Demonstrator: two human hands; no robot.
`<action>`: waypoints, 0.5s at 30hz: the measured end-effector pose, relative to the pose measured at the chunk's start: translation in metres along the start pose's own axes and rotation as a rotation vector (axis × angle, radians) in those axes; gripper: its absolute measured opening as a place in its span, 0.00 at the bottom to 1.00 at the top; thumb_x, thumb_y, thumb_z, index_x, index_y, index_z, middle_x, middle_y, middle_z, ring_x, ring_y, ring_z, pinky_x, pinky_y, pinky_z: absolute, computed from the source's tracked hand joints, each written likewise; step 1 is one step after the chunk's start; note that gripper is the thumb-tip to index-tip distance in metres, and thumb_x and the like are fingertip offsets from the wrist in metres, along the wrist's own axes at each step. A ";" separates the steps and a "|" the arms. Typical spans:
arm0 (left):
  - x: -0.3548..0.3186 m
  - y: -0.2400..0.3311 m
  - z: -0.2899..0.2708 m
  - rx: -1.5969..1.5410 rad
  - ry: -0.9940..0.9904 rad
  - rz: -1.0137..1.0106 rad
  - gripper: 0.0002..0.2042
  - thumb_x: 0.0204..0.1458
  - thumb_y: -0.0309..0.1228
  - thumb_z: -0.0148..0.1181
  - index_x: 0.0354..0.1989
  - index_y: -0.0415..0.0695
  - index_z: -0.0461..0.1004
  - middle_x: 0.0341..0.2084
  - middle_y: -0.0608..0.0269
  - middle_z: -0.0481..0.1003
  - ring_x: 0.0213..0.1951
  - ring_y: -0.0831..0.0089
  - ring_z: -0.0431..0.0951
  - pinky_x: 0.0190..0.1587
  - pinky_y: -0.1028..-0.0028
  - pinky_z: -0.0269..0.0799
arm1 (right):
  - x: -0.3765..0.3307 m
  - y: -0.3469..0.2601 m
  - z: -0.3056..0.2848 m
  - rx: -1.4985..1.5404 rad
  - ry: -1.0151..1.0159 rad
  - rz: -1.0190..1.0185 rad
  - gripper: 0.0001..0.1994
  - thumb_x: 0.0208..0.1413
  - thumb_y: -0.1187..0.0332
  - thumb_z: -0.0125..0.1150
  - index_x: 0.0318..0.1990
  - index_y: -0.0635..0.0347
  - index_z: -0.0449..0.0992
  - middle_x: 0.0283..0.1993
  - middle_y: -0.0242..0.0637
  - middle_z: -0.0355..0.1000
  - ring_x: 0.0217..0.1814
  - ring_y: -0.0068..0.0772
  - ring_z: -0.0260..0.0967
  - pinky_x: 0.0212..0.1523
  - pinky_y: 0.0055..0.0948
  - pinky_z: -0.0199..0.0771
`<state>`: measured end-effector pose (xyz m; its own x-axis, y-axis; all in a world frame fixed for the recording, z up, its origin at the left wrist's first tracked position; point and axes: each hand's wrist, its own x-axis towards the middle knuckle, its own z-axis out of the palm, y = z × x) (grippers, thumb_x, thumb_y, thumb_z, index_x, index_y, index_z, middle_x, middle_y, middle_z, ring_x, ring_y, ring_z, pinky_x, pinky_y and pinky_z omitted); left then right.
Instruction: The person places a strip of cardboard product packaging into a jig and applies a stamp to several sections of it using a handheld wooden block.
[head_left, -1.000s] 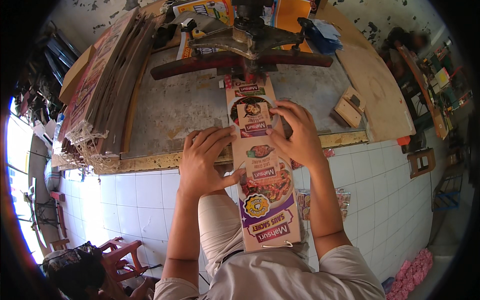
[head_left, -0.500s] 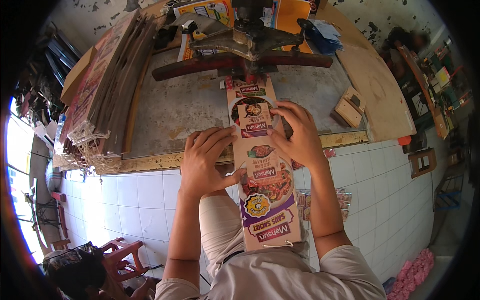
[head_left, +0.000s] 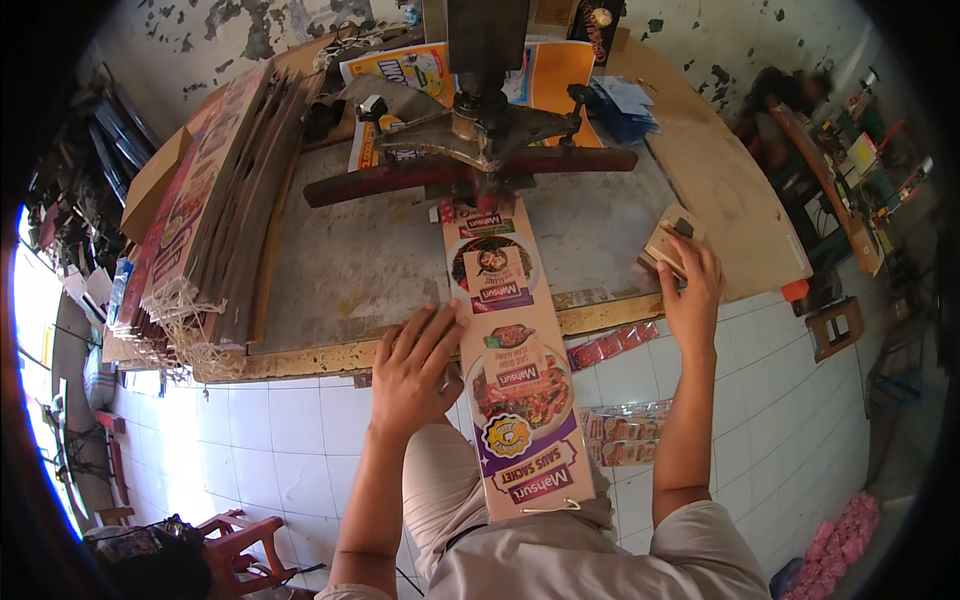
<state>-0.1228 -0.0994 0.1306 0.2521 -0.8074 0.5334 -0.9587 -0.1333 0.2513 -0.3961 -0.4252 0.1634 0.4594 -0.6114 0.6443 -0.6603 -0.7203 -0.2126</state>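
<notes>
A long printed cardboard panel [head_left: 515, 345] with food pictures and a white string [head_left: 550, 506] at its near end runs from under a metal press head [head_left: 482, 130] over the table edge to my lap. My left hand [head_left: 412, 372] lies along the panel's left edge, fingers stretched out, fingertips at its side. Off to the right, my right hand [head_left: 694, 300] has its fingers and thumb around a small wooden block [head_left: 664, 238] on the tabletop. What lies beneath the press head is partly hidden.
A leaning stack of printed panels [head_left: 205, 215] with tangled strings stands on the table's left. Orange printed sheets [head_left: 560, 85] and blue packets [head_left: 628, 110] lie behind the press. Sachet strips [head_left: 612, 346] are below the table edge, and a red stool [head_left: 245, 550] stands at lower left.
My right hand has left the panel and moved right onto the wooden block. My left hand stays at the panel's left edge. The view has shifted, so the press appears lower.
</notes>
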 end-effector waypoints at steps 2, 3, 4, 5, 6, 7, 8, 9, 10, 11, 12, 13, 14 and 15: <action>-0.001 0.003 0.004 0.083 0.011 0.015 0.35 0.50 0.28 0.71 0.72 0.55 0.77 0.76 0.70 0.74 0.74 0.60 0.74 0.72 0.51 0.68 | 0.003 0.009 -0.006 0.074 -0.063 0.013 0.20 0.70 0.65 0.71 0.67 0.51 0.81 0.68 0.39 0.76 0.72 0.53 0.72 0.72 0.52 0.71; -0.003 0.004 0.007 0.125 0.014 0.021 0.35 0.50 0.28 0.73 0.72 0.56 0.77 0.76 0.71 0.74 0.74 0.61 0.74 0.73 0.51 0.68 | 0.004 0.010 -0.008 0.137 -0.086 0.030 0.20 0.69 0.66 0.72 0.67 0.52 0.81 0.67 0.39 0.77 0.71 0.53 0.72 0.72 0.50 0.72; -0.005 0.005 0.012 0.145 0.040 0.009 0.34 0.51 0.29 0.73 0.71 0.56 0.77 0.76 0.73 0.75 0.73 0.62 0.74 0.72 0.52 0.67 | 0.006 0.011 -0.010 0.200 -0.110 0.046 0.20 0.69 0.67 0.72 0.67 0.53 0.81 0.67 0.40 0.77 0.71 0.53 0.73 0.71 0.49 0.73; -0.007 0.006 0.019 0.165 0.066 -0.003 0.34 0.52 0.30 0.74 0.71 0.57 0.78 0.75 0.75 0.75 0.73 0.63 0.75 0.72 0.53 0.66 | 0.006 0.010 -0.012 0.244 -0.084 0.028 0.21 0.68 0.69 0.73 0.66 0.53 0.82 0.66 0.41 0.77 0.70 0.52 0.73 0.71 0.48 0.74; -0.009 0.006 0.026 0.188 0.094 -0.017 0.33 0.53 0.31 0.74 0.71 0.58 0.78 0.74 0.76 0.76 0.73 0.65 0.75 0.72 0.54 0.66 | 0.007 0.006 -0.012 0.291 -0.058 0.008 0.21 0.66 0.70 0.74 0.66 0.54 0.82 0.66 0.41 0.78 0.70 0.52 0.74 0.70 0.48 0.75; -0.010 0.006 0.032 0.203 0.140 -0.023 0.32 0.54 0.31 0.74 0.70 0.58 0.78 0.73 0.77 0.77 0.72 0.66 0.75 0.71 0.55 0.65 | 0.006 0.002 -0.013 0.338 -0.032 -0.013 0.22 0.64 0.72 0.76 0.65 0.55 0.82 0.65 0.42 0.78 0.70 0.51 0.74 0.69 0.47 0.76; -0.011 0.006 0.038 0.217 0.186 -0.028 0.30 0.55 0.31 0.73 0.70 0.59 0.79 0.72 0.78 0.78 0.71 0.67 0.76 0.71 0.57 0.64 | 0.004 -0.006 -0.014 0.381 -0.032 -0.059 0.23 0.62 0.74 0.77 0.64 0.55 0.83 0.65 0.42 0.79 0.70 0.51 0.75 0.69 0.47 0.76; -0.012 0.007 0.044 0.229 0.228 -0.034 0.29 0.56 0.31 0.72 0.70 0.59 0.79 0.71 0.79 0.79 0.70 0.68 0.76 0.70 0.58 0.64 | -0.001 -0.020 -0.017 0.421 -0.036 -0.101 0.24 0.59 0.75 0.79 0.64 0.55 0.83 0.65 0.42 0.79 0.69 0.50 0.75 0.68 0.47 0.77; -0.012 0.009 0.046 0.230 0.243 -0.047 0.28 0.58 0.31 0.72 0.69 0.59 0.80 0.70 0.80 0.80 0.69 0.68 0.77 0.70 0.59 0.63 | -0.007 -0.036 -0.019 0.465 -0.042 -0.142 0.25 0.56 0.76 0.80 0.63 0.55 0.84 0.65 0.42 0.79 0.69 0.50 0.75 0.68 0.47 0.78; -0.012 0.010 0.047 0.232 0.257 -0.061 0.26 0.59 0.31 0.71 0.68 0.59 0.81 0.69 0.80 0.81 0.69 0.69 0.77 0.69 0.60 0.62 | -0.014 -0.054 -0.019 0.533 -0.081 -0.185 0.27 0.54 0.76 0.82 0.62 0.55 0.84 0.65 0.41 0.79 0.69 0.49 0.76 0.67 0.47 0.78; -0.013 0.011 0.049 0.236 0.270 -0.074 0.24 0.60 0.31 0.70 0.67 0.59 0.82 0.68 0.80 0.82 0.68 0.70 0.77 0.69 0.61 0.62 | -0.020 -0.072 -0.018 0.603 -0.119 -0.229 0.28 0.52 0.76 0.83 0.62 0.56 0.84 0.64 0.40 0.80 0.69 0.49 0.76 0.67 0.46 0.79; -0.014 0.012 0.050 0.219 0.275 -0.079 0.24 0.61 0.29 0.68 0.67 0.58 0.82 0.68 0.78 0.82 0.69 0.69 0.77 0.69 0.61 0.61 | -0.026 -0.088 -0.017 0.685 -0.173 -0.301 0.28 0.50 0.76 0.84 0.62 0.55 0.84 0.64 0.39 0.79 0.69 0.48 0.76 0.67 0.46 0.79; -0.015 0.012 0.052 0.202 0.279 -0.083 0.23 0.62 0.28 0.66 0.66 0.56 0.82 0.69 0.76 0.81 0.69 0.68 0.76 0.70 0.62 0.59 | -0.030 -0.101 -0.016 0.767 -0.227 -0.375 0.29 0.49 0.75 0.85 0.62 0.55 0.84 0.65 0.38 0.79 0.69 0.48 0.76 0.66 0.46 0.79; -0.015 0.012 0.052 0.183 0.284 -0.087 0.22 0.63 0.26 0.64 0.66 0.55 0.81 0.69 0.75 0.81 0.69 0.67 0.76 0.71 0.62 0.58 | -0.033 -0.112 -0.016 0.779 -0.274 -0.413 0.29 0.49 0.74 0.85 0.62 0.55 0.84 0.65 0.37 0.79 0.69 0.48 0.76 0.66 0.46 0.79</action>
<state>-0.1452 -0.1187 0.0833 0.3358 -0.5995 0.7265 -0.9333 -0.3160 0.1706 -0.3466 -0.3189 0.1772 0.7595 -0.2412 0.6041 0.1280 -0.8551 -0.5023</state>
